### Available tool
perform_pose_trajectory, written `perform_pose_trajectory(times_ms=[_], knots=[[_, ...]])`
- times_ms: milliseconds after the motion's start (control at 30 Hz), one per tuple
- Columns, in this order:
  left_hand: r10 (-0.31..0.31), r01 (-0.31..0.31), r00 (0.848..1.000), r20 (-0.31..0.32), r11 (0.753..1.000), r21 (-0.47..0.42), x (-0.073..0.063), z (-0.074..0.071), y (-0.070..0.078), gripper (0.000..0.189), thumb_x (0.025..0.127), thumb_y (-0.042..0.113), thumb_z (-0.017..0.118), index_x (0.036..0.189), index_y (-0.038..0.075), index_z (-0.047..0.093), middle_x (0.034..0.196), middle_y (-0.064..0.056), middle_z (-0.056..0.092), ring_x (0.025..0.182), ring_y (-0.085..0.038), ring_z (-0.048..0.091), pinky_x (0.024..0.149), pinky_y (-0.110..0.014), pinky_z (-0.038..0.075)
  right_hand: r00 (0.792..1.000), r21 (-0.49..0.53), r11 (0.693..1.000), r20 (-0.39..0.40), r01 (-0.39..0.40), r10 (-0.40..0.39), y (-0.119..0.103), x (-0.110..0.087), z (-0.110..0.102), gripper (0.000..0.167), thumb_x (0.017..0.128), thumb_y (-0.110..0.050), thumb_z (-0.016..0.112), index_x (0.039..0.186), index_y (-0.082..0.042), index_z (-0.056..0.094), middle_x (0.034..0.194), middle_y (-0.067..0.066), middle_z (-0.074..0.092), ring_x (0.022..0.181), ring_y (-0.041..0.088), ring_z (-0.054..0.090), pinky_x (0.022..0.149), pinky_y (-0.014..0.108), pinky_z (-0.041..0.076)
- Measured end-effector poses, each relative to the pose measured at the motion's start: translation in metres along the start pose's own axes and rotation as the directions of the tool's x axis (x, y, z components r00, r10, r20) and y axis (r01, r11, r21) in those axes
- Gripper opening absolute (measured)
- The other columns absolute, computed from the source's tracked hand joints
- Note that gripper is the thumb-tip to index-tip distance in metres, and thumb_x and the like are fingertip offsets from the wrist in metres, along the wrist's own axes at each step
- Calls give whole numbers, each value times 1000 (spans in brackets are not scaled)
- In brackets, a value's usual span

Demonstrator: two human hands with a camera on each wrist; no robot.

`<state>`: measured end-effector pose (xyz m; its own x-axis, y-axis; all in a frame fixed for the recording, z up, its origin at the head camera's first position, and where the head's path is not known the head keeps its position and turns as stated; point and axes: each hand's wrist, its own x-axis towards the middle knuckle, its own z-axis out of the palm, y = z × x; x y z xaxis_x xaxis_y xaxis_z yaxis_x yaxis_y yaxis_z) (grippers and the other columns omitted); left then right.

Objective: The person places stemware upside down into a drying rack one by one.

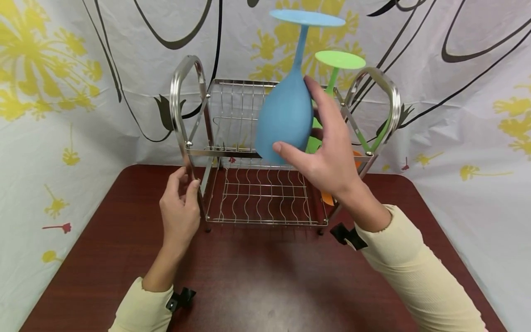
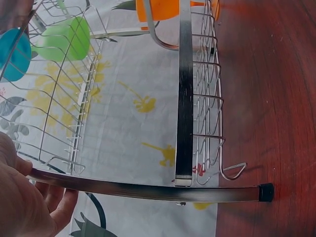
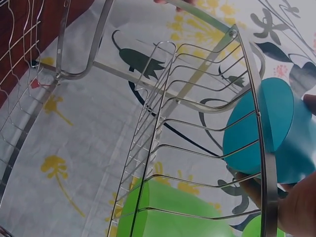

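Observation:
My right hand (image 1: pixel 332 154) holds a blue wine glass (image 1: pixel 284 117) upside down by its bowl, thumb at the front, fingers on the far side. The glass overlaps the upper tier of a two-tier metal dish rack (image 1: pixel 176 110); whether its rim touches the wires cannot be told. In the right wrist view, its rim (image 3: pixel 259 123) shows through the tier's wires. My left hand (image 1: pixel 180 212) grips the rack's left side bar, thumb and fingers around the metal in the left wrist view (image 2: pixel 123 189). An upturned green wine glass (image 1: pixel 340 60) stands on the upper tier, partly behind my right hand.
An orange object (image 1: pixel 327 198) shows at the rack's right side, mostly hidden by my right hand and wrist. The lower wire tier (image 1: pixel 265 196) sits just above the dark red table (image 1: pixel 265 276). A patterned white cloth (image 1: pixel 137 69) hangs behind and on both sides.

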<state>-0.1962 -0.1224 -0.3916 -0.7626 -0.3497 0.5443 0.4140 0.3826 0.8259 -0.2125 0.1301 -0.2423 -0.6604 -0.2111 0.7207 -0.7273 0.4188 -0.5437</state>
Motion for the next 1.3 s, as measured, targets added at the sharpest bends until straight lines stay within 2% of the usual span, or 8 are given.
perform_pose_trajectory(times_ms=[233,533,867,967,1100,1200,1300], knots=[[11,-11,1000,-2,1000,14,0,0,0,30,96,7,60,124,-2,58,100,-16,61,88,-12,57,65,-8,46,995,-11,995,24,-100,100,-2,8,1,89,75,-22,79,151,-14,33,148,5,39,122,26,52,86,45,55],[15,-15,1000,-5,1000,14,0,0,0,29,96,7,60,124,-1,59,98,-15,61,86,-11,57,62,-9,45,995,-117,989,31,-95,99,-1,16,5,90,76,-22,78,152,-16,30,147,11,38,128,25,43,87,49,53],[18,-18,1000,-1,1000,14,-1,0,0,30,96,7,60,124,-1,58,99,-16,61,86,-11,57,61,-9,45,982,-211,963,55,-166,181,-2,25,5,97,75,-25,77,155,-16,23,145,15,38,128,27,41,97,50,47],[19,-19,1000,-1,1000,12,0,0,0,30,96,7,60,124,-2,58,99,-17,61,87,-12,57,63,-9,46,984,-177,971,38,-163,172,-1,26,6,95,74,-22,78,153,-16,25,145,13,38,130,24,41,96,49,47],[21,-21,1000,-5,1000,10,0,0,0,30,95,6,60,124,-3,58,100,-17,61,88,-12,58,64,-9,47,992,-145,983,19,-117,121,2,24,8,84,75,-17,80,142,-15,29,147,11,35,129,24,43,92,51,48],[26,-26,1000,-7,1000,6,-1,0,0,30,95,6,60,124,-2,58,99,-16,61,87,-11,57,63,-9,46,996,-184,980,24,-78,84,3,22,9,76,77,-18,79,138,-14,34,146,12,36,129,28,42,91,57,47],[26,-26,1000,-8,1000,0,-1,1,0,29,96,7,60,123,-1,59,98,-16,61,86,-11,57,62,-9,45,995,-231,970,46,-77,90,2,21,9,70,80,-21,78,141,-21,43,145,13,36,130,31,40,92,60,45]])
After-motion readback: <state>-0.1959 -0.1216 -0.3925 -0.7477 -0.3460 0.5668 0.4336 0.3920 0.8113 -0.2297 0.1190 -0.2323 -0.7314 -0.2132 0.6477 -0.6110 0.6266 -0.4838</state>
